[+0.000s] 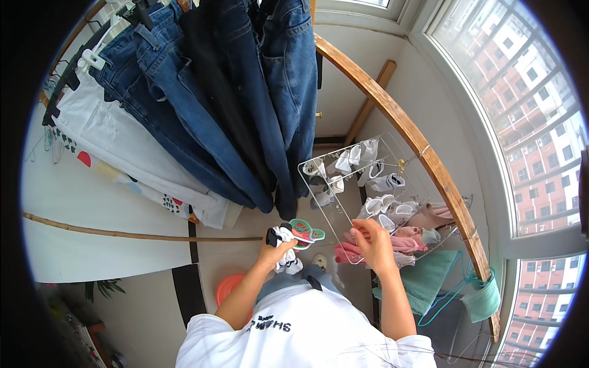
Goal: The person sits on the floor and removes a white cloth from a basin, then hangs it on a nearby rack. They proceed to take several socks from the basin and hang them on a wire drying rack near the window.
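My left hand (275, 252) is closed around a bunch of black and white socks (286, 262) and a green-edged item with a red pattern (301, 230), whose kind I cannot tell. My right hand (373, 244) is raised at the near side of a wire drying rack (329, 221), its fingertips by the rack's wire; whether they pinch anything is unclear. White socks (343, 162) and grey-white socks (386, 182) are clipped on the rack. Pink cloth items (400, 244) hang just beyond my right hand.
Jeans (221, 115) and white trousers (133, 142) hang at the upper left. A curved-looking wooden beam (391, 110) runs past the rack to the lower right, near a green towel (428, 276) and blue hangers (453, 294). A bamboo pole (138, 234) lies left; a red basin (226, 286) stands below.
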A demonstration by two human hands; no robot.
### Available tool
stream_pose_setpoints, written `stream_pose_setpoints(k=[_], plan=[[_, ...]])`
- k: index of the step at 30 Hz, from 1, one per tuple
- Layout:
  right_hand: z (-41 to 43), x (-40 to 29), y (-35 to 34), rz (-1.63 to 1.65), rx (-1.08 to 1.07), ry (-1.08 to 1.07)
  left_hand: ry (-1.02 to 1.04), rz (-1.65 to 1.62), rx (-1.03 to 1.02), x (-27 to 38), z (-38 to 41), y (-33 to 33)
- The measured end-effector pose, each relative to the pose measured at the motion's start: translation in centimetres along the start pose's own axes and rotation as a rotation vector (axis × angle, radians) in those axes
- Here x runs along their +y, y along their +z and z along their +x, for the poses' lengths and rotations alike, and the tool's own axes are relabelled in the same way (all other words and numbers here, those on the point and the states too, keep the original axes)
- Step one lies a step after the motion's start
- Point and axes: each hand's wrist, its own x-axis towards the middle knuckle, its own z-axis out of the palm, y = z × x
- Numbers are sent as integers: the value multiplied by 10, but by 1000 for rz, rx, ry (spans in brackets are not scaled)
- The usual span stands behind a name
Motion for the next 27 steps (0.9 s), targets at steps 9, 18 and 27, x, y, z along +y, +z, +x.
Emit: stream_pose_setpoints(k=[9,18,27], plan=[[22,17,2,4,9,149,-135,35,2,13,15,-10],[36,30,4,-67,26,143,-175,90,-129,14,54,-5],[66,42,-4,-155,9,34,-159,93,-75,11,73,13]])
